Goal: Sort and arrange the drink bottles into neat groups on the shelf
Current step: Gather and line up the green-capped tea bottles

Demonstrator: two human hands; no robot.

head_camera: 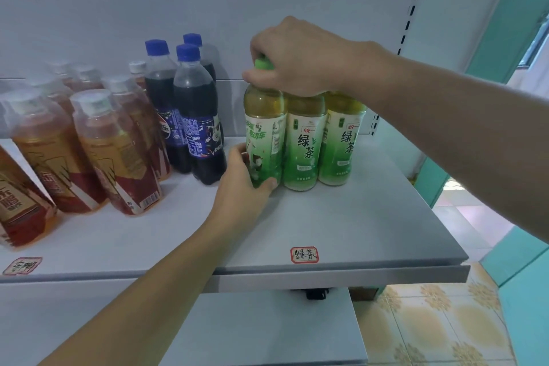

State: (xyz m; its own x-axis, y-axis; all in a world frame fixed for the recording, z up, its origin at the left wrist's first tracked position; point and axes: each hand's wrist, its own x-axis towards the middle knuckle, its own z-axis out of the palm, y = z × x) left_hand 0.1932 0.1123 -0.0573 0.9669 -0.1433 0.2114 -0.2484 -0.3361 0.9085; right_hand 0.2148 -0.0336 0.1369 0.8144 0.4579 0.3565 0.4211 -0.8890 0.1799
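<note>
A person's two hands worked a green tea bottle (263, 131) at centre frame, where it stood upright on the shelf (341, 232) as the leftmost of a row of three. The right hand (294, 56) came in from the right edge and closed over the bottle's green cap (261, 63), its grip clenched around the top. The left hand (246, 174) reached up from the lower left and wrapped the bottle's base, thumb across the front of the label.

The bottle touched its neighbour, one of two matching green teas (323, 137) whose labels faced the camera; its own label was turned partly away. A tag (304, 255) on the shelf's front edge sat below this row. To the left stood three cola bottles (190, 110) with blue caps, and further left a cluster of amber drinks (98, 142) with white caps.

The step in hand appeared to be squaring the third green tea into its group. The next move likely called for a twist to bring the label forward, keeping the base flat and the bottle snug against its neighbour without tipping the row.
</note>
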